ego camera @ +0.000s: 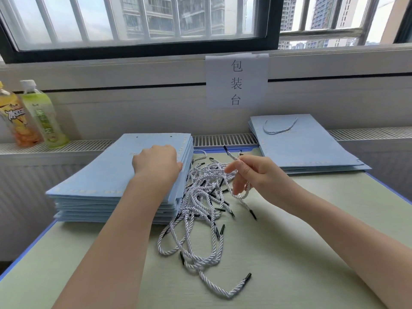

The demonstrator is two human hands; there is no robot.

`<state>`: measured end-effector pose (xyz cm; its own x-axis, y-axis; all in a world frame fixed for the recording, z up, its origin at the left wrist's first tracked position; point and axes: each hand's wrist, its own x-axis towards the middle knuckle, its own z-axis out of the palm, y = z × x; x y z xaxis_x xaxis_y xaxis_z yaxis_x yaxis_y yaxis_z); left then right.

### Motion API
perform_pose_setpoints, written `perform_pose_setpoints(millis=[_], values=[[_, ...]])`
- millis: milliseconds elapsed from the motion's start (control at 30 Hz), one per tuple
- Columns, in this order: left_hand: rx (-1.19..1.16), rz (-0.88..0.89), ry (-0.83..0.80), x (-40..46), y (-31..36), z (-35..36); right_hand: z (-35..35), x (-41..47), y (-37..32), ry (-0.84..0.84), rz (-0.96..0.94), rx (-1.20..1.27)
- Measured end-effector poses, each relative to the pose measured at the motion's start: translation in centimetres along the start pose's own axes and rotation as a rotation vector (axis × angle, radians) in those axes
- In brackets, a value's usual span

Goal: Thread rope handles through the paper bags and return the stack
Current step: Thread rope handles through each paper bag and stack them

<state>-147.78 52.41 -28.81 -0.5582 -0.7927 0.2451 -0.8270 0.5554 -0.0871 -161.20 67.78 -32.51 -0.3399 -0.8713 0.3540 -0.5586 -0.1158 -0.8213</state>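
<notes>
A tall stack of flat light-blue paper bags [100, 175] lies at the left of the table, the top bag showing two punched holes at its far end. My left hand [156, 162] rests on the top bag with fingers curled over its right edge. My right hand [249, 175] pinches a white twisted rope [231, 156] with black tips, lifted above the loose pile of ropes [200, 210] in the middle. A shorter stack of bags [312, 150] at the right back has a rope handle [279, 127] threaded in its top bag.
The pale green table [278, 253] has a blue rim. Two drink bottles, one orange [15, 117] and one green [44, 117], stand on the radiator ledge at the back left. A paper sign [236, 82] hangs on the wall below the window.
</notes>
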Motion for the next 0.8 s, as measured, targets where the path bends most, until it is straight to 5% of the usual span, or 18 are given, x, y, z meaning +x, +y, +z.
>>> perform_pose_setpoints(millis=[267, 533, 667, 800], values=[[-0.072, 0.064, 0.227, -1.2, 1.1, -2.2, 0.1, 0.1, 0.0, 0.006, 0.035, 0.007], [-0.103, 0.439, 0.622, -5.0, 6.7, -3.0, -1.9, 1.0, -1.5, 0.111, 0.335, 0.785], [-0.175, 0.532, 0.677, -4.8, 7.6, -1.2, -2.8, 0.7, -1.5, 0.166, 0.346, 0.476], [-0.3, 0.384, 0.719, -3.4, 6.8, 0.2, -3.3, 0.8, -1.0, 0.329, 0.298, 0.4]])
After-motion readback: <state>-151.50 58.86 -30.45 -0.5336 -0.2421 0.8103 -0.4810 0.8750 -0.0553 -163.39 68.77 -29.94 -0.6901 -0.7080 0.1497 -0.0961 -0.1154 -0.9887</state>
